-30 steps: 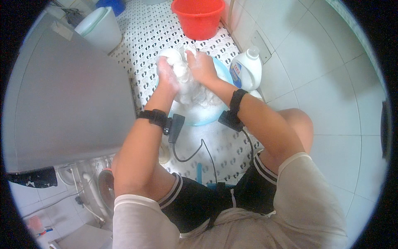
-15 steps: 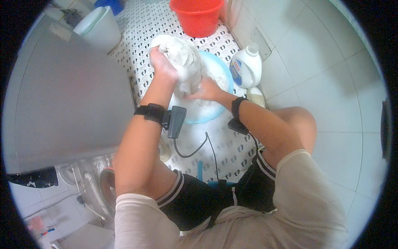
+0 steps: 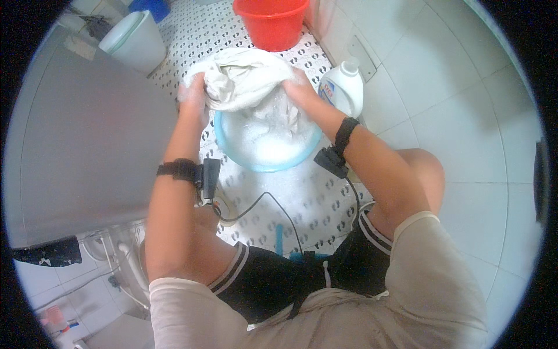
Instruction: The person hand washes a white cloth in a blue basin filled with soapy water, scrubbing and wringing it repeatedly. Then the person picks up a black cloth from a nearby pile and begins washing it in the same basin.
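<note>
A wet white cloth, bunched and soapy, stretches between my two hands over a light blue basin. My left hand, flecked with suds, grips the cloth's left end just beyond the basin's left rim. At the other end my right hand is closed on the fabric; its fingertips are partly hidden. Part of the cloth hangs down into the basin, where white foam covers the water.
A red bucket stands beyond the basin. To the right, by the tiled wall, is a white detergent jug. A grey panel rises on the left, with a toilet behind it. A blue-handled tool lies near my legs.
My hands have moved apart, the left going left and the right going up. The cloth has gone from a bunched, hanging bundle to spread sideways between them.
</note>
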### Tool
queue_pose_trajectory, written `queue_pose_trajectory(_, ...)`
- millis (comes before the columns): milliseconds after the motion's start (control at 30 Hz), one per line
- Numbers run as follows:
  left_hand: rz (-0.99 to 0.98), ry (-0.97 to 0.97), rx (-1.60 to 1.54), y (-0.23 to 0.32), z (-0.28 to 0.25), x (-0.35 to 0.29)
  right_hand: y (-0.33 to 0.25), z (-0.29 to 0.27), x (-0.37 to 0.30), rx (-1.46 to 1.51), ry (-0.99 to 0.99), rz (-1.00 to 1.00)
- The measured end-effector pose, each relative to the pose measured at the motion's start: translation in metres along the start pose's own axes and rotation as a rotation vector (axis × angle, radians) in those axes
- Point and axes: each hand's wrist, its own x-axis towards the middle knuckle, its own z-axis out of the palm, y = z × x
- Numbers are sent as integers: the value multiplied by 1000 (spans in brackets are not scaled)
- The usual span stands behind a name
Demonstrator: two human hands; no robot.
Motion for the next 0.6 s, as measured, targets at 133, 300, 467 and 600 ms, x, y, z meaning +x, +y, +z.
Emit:
queue_pose_trajectory(133, 114, -28, 502, -10, -1, -17, -5, 2, 20, -38, 30, 34)
queue_pose_trajectory(300, 478, -522, 906, -15, 8, -37, -6, 15, 30, -184, 237, -130)
queue_pose_trajectory(467, 642, -530, 958, -32, 10, -25, -51, 41, 15, -242, 92, -124)
queue_pose_trajectory(600, 326, -430, 747, -38, 42, -39, -24, 33, 29, -229, 104, -265)
